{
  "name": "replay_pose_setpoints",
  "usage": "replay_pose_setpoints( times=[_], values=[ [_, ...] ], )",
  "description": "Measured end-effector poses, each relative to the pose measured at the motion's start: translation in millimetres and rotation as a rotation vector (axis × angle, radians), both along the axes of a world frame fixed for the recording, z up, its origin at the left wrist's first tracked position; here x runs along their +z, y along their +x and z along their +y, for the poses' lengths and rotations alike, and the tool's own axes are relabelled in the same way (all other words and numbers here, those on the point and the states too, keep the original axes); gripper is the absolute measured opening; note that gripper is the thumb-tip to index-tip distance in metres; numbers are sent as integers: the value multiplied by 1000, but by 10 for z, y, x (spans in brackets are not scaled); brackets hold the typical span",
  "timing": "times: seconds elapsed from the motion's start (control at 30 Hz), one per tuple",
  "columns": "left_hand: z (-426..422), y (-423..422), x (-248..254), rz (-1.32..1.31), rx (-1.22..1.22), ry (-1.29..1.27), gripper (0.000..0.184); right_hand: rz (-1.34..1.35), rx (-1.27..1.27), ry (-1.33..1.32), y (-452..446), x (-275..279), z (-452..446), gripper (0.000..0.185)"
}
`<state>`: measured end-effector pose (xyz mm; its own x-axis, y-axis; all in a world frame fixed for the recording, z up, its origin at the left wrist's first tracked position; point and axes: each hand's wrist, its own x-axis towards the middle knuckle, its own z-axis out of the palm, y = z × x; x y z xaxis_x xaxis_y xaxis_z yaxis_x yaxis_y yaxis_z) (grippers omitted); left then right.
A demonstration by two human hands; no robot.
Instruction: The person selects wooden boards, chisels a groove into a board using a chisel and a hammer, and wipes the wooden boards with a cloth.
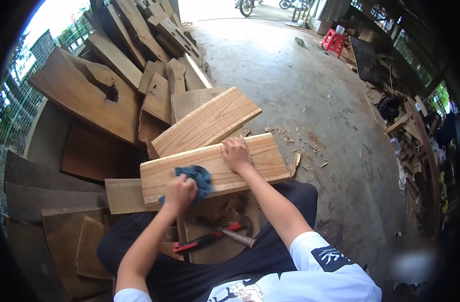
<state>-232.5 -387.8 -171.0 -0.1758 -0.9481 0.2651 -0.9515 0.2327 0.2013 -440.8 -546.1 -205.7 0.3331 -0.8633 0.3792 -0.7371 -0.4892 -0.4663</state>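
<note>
A thick wooden board (270, 158) lies across in front of me, its grain showing on the upper face. My left hand (180, 194) is closed around a blue cloth (202, 182), which is pressed against the left half of this board. Further right, my right hand (236, 154) grips the board's far edge, with its fingers curled over it. Another wooden board (210, 121) lies slanted just beyond. Below the near edge, between my legs, are a hammer (232, 235) with a wooden handle and a red and black handled tool (192, 244), partly overlapping.
Many planks and slabs (89, 98) lean and lie along the left side. Wood chips (313, 146) are scattered on the concrete floor (341, 191). A red stool (334, 42) stands at the back right, near piled scrap wood (414, 161). Motorbikes (246, 7) are outside.
</note>
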Motion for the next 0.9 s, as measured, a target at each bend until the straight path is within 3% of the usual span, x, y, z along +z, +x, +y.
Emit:
replay_pose_setpoints(
  times=[0.1,0.17,0.23,0.33,0.43,0.57,0.63,0.73,0.83,0.9],
  values=[
    [-112,545,28,1,480,-8,21,8,-51,26,8,-21,18,34],
    [-171,563,-15,-41,625,-38,22,12,-66,25,9,-5,30,34],
    [-181,267,5,16,604,-53,22,29,-59,69,11,14,36,34],
    [-151,-126,4,73,363,-48,21,22,-46,53,19,33,26,33],
    [-176,57,11,108,256,-59,21,20,-26,55,31,29,34,33],
    [-323,754,-24,3,739,-138,27,25,-73,70,43,44,54,33],
    [-358,680,-48,-82,709,-159,27,42,-94,58,32,31,50,33],
    [-327,214,-69,-34,559,-83,24,42,-105,54,94,32,49,33],
    [-226,-154,-40,-1,208,-52,22,46,-88,31,65,56,34,33],
    [-224,-10,-1,6,264,-78,22,66,-48,50,59,73,33,34]
  ],
)
